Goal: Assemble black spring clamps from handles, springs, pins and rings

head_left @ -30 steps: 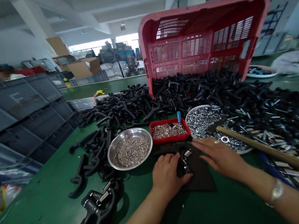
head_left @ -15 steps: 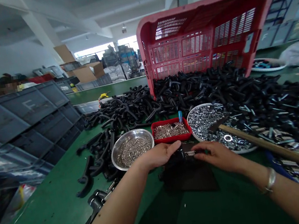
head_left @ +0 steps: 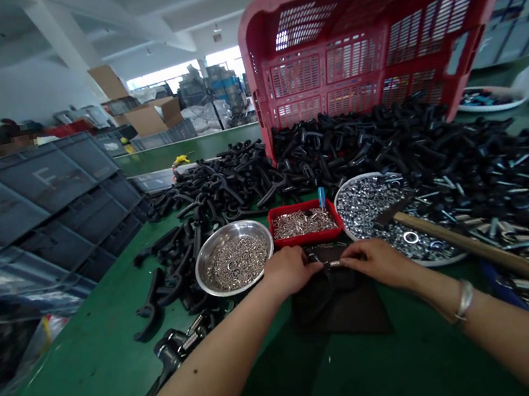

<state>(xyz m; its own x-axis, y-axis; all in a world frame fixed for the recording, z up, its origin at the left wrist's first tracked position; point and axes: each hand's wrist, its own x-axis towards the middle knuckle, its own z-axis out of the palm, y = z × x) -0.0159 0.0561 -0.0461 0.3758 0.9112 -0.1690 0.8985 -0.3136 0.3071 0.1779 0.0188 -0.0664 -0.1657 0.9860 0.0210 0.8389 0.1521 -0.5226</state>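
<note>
Over a dark mat [head_left: 347, 312], my left hand [head_left: 291, 269] is closed on the head of a black lever handle [head_left: 330, 285], whose outline blends into the mat. From the right, my right hand [head_left: 373, 262] pinches a short ridged metal piece [head_left: 334, 264] lined up with the handle's head. Whether that piece is a threaded stud or a spring is too small to tell. Behind my hands are a red tray [head_left: 308, 239] of small metal pins and a steel bowl [head_left: 201, 277] of tiny metal rings or washers.
A white basin [head_left: 344, 222] holds shiny rings, with a wooden-handled hammer [head_left: 487, 253] lying across it. Black handles [head_left: 226, 184] heap at the back and right, under a tipped red crate [head_left: 315, 74]. Grey bins [head_left: 31, 196] stack at left. Finished-looking handles with ridged metal parts [head_left: 169, 356] lie nearer.
My left hand has turned, its thumb no longer stretched out along the top. The ridged piece shows between my hands, against the handle's head. The view has shifted slightly.
</note>
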